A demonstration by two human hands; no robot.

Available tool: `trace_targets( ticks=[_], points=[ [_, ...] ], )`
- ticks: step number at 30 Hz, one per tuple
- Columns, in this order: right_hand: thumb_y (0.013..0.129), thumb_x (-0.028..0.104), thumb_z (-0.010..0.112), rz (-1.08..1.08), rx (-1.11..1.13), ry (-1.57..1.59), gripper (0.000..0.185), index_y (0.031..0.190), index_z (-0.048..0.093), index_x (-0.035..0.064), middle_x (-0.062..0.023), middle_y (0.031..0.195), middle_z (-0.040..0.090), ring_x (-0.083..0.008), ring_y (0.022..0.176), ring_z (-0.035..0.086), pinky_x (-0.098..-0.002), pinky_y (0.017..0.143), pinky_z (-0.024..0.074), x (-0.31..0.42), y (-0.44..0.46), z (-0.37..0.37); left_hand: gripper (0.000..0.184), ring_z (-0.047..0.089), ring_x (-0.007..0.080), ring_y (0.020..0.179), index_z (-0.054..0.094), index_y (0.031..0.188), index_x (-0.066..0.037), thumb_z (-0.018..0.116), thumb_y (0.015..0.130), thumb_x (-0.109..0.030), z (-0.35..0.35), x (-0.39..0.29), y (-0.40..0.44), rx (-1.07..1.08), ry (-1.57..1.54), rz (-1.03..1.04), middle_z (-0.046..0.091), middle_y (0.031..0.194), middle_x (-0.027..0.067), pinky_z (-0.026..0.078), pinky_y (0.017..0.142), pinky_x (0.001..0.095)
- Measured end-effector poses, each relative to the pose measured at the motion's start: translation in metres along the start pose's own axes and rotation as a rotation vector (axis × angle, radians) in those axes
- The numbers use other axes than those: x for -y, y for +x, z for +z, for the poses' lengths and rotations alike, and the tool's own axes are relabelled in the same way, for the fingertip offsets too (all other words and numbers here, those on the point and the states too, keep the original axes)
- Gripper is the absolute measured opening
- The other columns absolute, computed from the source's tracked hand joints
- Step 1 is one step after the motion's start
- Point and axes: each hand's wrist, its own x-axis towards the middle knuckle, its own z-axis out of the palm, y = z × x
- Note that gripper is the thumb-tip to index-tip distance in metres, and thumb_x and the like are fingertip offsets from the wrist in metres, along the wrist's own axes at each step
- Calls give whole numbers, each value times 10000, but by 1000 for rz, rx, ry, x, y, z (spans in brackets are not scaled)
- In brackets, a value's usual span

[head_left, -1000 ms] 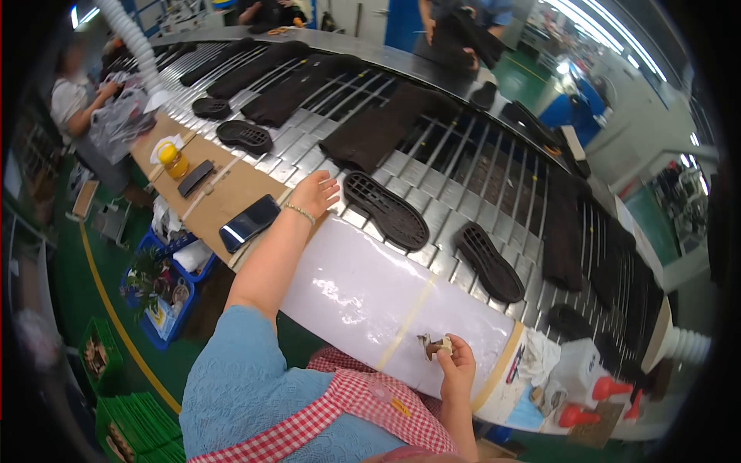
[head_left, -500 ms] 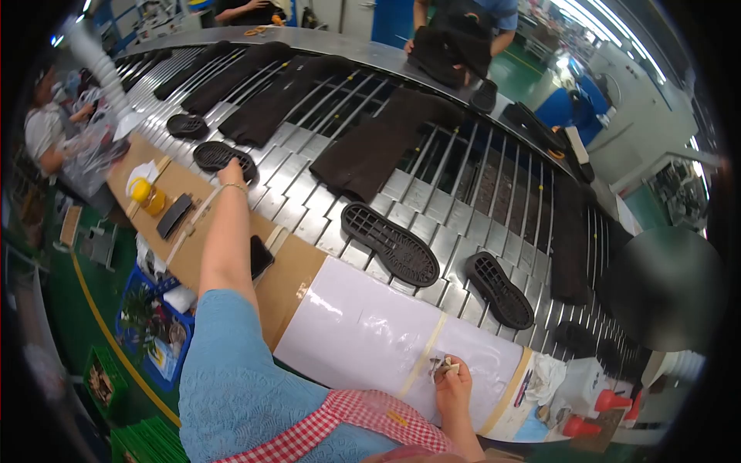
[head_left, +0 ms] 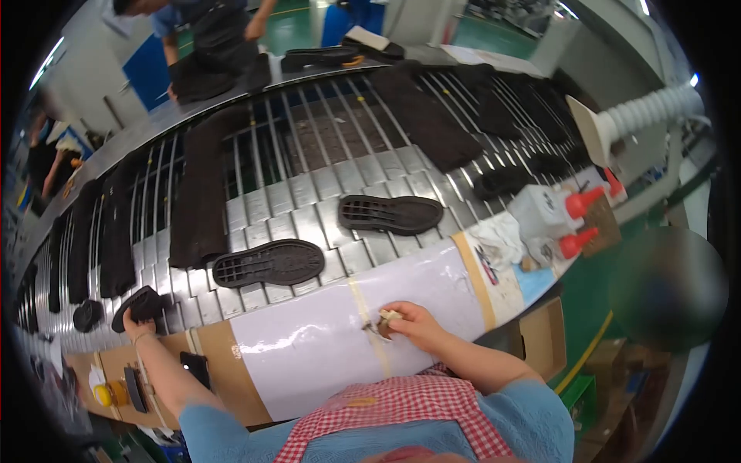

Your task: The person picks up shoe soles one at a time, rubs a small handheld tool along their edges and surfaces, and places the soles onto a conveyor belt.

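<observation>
My left hand grips the near end of a black shoe sole, tilted at the left edge of the metal slat conveyor. A smaller dark sole lies just left of it. My right hand is closed in a pinch above the white sheet. Between its fingers is a small cream-coloured piece with a thin dark part; its kind does not show clearly. Two more black soles, one nearer the middle and one further right, lie flat on the slats, grid side up.
Dark boot shafts lie across the conveyor rods. Bottles with red caps and a white cloth are at the right. A phone and a yellow-capped bottle sit at left. A co-worker stands opposite.
My view has swung to the right. The sole at my left hand, flat before, is now tilted up in its grip. My right hand still pinches the small piece over the white sheet.
</observation>
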Motion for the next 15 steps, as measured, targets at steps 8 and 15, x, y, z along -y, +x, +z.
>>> trace_targets(
  ticks=[8,15],
  points=[
    [907,110,638,-72,-14,44,380,1254,529,1,-63,1098,638,-122,964,615,-264,860,493,23,-9,8,548,563,305,1172,475,1332,-15,578,855,-264,-7,40,-141,750,-116,-55,571,1285,159,432,1012,505],
    [829,67,715,-460,-193,-457,442,1239,555,33,-44,1082,630,-121,1002,596,-277,888,469,98,-70,-49,674,473,347,1269,230,1471,12,486,942,-319,44,144,-368,1326,-68,-365,309,1484,247,424,1037,512]
  ],
)
